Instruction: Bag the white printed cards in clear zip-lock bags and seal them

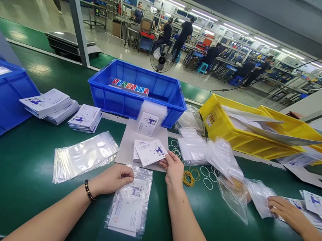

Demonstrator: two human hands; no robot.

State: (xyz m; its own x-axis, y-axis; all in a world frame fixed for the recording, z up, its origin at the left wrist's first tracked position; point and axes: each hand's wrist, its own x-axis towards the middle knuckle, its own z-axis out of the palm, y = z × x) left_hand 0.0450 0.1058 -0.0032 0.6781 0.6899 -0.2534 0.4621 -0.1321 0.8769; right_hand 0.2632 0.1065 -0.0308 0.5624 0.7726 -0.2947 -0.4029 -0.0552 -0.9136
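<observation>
My right hand [174, 169] pinches the right edge of a white printed booklet [150, 152] with a purple figure on it. That booklet is tilted over a small stack of the same kind on a grey board [126, 147]. Below it, my left hand [118, 180] is closed at the top of a clear plastic bag [143, 213], its fingertips partly hidden. Inside the bag lie printed booklets [125, 212]. To the left is a fanned pile of empty clear bags [85, 156]. Another booklet [148, 124] in clear plastic leans on the blue bin.
Booklet stacks [85, 117] sit at left near a blue bin [0, 103]. A second blue bin [134, 111] and a yellow bin [245, 133] stand behind. Rubber bands [189, 177] and clear bags [194, 146] lie at right, near another person's hand [288, 212].
</observation>
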